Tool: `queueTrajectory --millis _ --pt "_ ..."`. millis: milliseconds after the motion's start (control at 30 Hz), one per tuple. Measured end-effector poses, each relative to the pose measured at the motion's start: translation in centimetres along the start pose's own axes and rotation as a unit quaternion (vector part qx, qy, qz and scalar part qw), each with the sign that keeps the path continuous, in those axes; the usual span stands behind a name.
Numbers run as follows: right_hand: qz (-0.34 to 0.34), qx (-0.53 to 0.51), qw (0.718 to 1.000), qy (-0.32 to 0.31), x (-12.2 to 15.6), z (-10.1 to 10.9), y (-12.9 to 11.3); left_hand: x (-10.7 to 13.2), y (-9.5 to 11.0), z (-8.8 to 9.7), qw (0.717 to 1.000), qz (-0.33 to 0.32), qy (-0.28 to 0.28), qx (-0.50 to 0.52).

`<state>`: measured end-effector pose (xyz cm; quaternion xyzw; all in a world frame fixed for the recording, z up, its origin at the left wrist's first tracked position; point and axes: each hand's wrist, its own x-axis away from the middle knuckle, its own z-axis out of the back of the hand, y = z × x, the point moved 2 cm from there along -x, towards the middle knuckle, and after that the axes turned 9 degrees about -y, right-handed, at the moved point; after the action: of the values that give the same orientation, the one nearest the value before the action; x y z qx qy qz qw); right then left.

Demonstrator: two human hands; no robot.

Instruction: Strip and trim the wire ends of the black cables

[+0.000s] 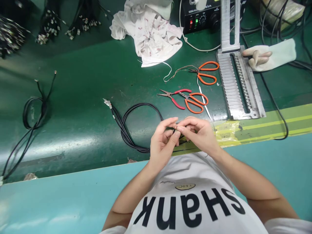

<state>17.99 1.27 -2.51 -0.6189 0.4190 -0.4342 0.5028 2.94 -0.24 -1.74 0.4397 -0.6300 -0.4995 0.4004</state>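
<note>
- Between the fingertips, at the clock's centre, a copper-coloured cable end [175,128] is held.
- It is pinched between thumb and forefinger of the right hand [196,131] and steadied by the bent fingers of the left hand [164,138]; the exact contact is partly hidden.
- The fine tip could be bent or frayed if it is pressed unevenly, and the grip could be lost if the looped black cable [124,135], at 9 to 10 o'clock, is snagged.
- Metal connectors [107,103] are carried at the loop's far end, near 10 o'clock.
- Red-handled pliers [175,97] are laid at 12 o'clock, orange-handled snips [196,101] just beside them at 1 o'clock; either could be knocked by a wide reach.
- A slotted metal fixture [240,84] is placed at 2 o'clock.
- As for containers, only a translucent plastic wrapping [291,13] is seen, between 1 and 2 o'clock; its contents cannot be told.
</note>
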Motion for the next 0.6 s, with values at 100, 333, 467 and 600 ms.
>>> queueTrajectory --millis 100,333,467,600 --pt "-0.013 -0.005 1.0 -0.003 0.1 0.0 0.1 -0.5 0.4 0.1 0.999 -0.024 -0.025 -0.037" --pt "-0.015 0.037 0.999 -0.025 0.4 -0.1 0.1 -1.1 -0.7 0.1 0.998 -0.037 0.011 0.055" --pt "0.014 0.102 0.994 -0.024 0.5 -0.1 -0.2 -1.1 -1.3 -0.2 0.99 0.011 0.055 0.128" --pt "0.013 0.101 0.994 -0.028 0.6 0.0 0.0 -1.1 -1.3 -0.2 0.984 0.049 0.063 0.162"
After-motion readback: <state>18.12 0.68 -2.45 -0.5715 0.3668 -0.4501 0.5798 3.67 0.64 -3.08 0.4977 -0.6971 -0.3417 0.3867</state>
